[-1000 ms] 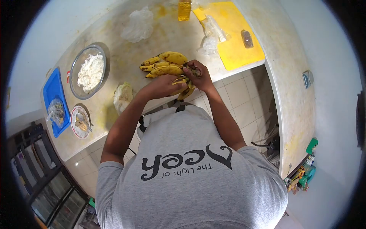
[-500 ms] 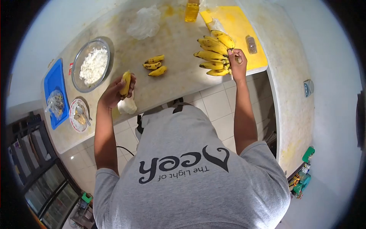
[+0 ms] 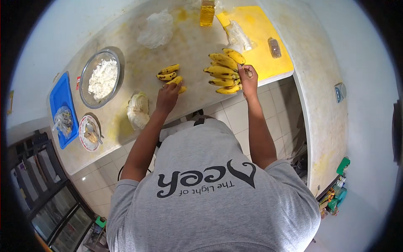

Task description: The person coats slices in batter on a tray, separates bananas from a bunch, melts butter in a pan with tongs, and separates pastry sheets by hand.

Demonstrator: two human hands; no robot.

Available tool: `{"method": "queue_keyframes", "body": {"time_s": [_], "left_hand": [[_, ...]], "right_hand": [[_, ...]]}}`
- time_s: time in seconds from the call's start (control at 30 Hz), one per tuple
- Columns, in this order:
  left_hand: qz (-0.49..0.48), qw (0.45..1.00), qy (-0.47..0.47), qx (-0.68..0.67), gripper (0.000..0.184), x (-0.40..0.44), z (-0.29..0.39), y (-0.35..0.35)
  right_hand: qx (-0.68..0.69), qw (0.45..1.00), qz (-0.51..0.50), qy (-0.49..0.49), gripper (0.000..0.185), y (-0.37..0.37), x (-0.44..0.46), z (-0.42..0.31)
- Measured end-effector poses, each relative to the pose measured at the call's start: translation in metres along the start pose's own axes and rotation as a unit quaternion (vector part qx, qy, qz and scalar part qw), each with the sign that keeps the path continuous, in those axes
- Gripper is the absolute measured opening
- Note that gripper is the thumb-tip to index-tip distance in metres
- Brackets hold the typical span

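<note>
My right hand (image 3: 249, 80) is closed around the stem end of a bunch of yellow bananas (image 3: 222, 70), which points left over the table's front part. My left hand (image 3: 168, 97) is at the small group of loose bananas, its fingers closed over a banana (image 3: 175, 81) at the near side of the group. Part of that banana is hidden under the fingers. Two more loose bananas (image 3: 168, 69) lie just beyond it, dark-spotted and side by side. Left of my left hand lies a pale, cabbage-like bundle (image 3: 138, 111).
A glass bowl (image 3: 82, 84) of white shreds stands at the left, near a blue tray (image 3: 54, 90) and a plate (image 3: 82, 140) with a spoon. At the back are a crumpled plastic bag (image 3: 156, 29) and a yellow oil bottle (image 3: 207, 13). A yellow board (image 3: 268, 54) is at right.
My left hand has moved right, carrying a banana from beside the pale bundle to the loose bananas. My right hand and the bunch have shifted slightly left and toward me.
</note>
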State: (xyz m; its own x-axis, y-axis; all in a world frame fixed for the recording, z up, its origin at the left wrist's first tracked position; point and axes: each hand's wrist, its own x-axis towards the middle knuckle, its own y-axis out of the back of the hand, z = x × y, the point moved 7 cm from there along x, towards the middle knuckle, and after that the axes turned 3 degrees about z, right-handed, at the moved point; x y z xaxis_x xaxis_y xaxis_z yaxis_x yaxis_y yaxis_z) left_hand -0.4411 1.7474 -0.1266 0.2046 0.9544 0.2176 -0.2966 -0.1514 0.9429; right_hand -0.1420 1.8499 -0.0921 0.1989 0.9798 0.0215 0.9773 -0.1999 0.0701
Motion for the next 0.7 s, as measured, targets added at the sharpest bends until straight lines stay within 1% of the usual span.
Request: {"method": "queue_keyframes", "body": {"time_s": [0.03, 0.13, 0.23, 0.33, 0.37, 0.4, 0.43, 0.53, 0.57, 0.63, 0.7], "left_hand": [[0.002, 0.999, -0.013, 0.041, 0.044, -0.001, 0.006, -0.006], [0.035, 0.998, 0.025, 0.038, 0.045, -0.006, 0.001, -0.013], [0.078, 0.995, 0.054, 0.016, 0.048, -0.001, 0.013, 0.013], [0.072, 0.991, 0.06, -0.099, 0.05, 0.01, 0.018, 0.009], [-0.012, 0.968, 0.115, -0.221, 0.052, 0.014, 0.02, -0.004], [-0.095, 0.921, 0.168, -0.337, 0.053, 0.018, 0.029, -0.012], [-0.174, 0.851, 0.217, -0.445, 0.055, 0.02, 0.042, -0.017], [-0.236, 0.742, 0.217, -0.589, 0.06, 0.035, 0.079, 0.004], [-0.262, 0.717, 0.231, -0.604, 0.059, 0.034, 0.08, 0.001], [-0.315, 0.661, 0.257, -0.631, 0.056, 0.031, 0.083, -0.007], [-0.321, 0.604, 0.292, -0.668, 0.056, 0.025, 0.083, -0.002]], "right_hand": [[0.023, 1.0, 0.002, -0.013, 0.017, -0.001, -0.003, -0.002], [0.069, 0.997, 0.015, -0.037, 0.014, -0.002, -0.012, -0.002], [0.116, 0.99, 0.028, -0.068, 0.012, -0.005, -0.016, 0.003], [0.167, 0.979, 0.031, -0.109, 0.011, -0.012, -0.026, 0.004], [0.184, 0.976, 0.029, -0.116, 0.01, -0.015, -0.028, 0.007], [0.202, 0.971, 0.026, -0.123, 0.009, -0.018, -0.03, 0.013], [0.219, 0.967, 0.022, -0.13, 0.009, -0.022, -0.032, 0.018], [0.264, 0.954, 0.001, -0.139, 0.007, -0.044, -0.042, 0.016], [0.278, 0.949, -0.005, -0.146, 0.007, -0.05, -0.045, 0.014], [0.25, 0.958, -0.033, -0.135, 0.009, -0.06, -0.046, 0.011], [0.214, 0.967, -0.07, -0.119, 0.009, -0.07, -0.047, 0.003]]}}
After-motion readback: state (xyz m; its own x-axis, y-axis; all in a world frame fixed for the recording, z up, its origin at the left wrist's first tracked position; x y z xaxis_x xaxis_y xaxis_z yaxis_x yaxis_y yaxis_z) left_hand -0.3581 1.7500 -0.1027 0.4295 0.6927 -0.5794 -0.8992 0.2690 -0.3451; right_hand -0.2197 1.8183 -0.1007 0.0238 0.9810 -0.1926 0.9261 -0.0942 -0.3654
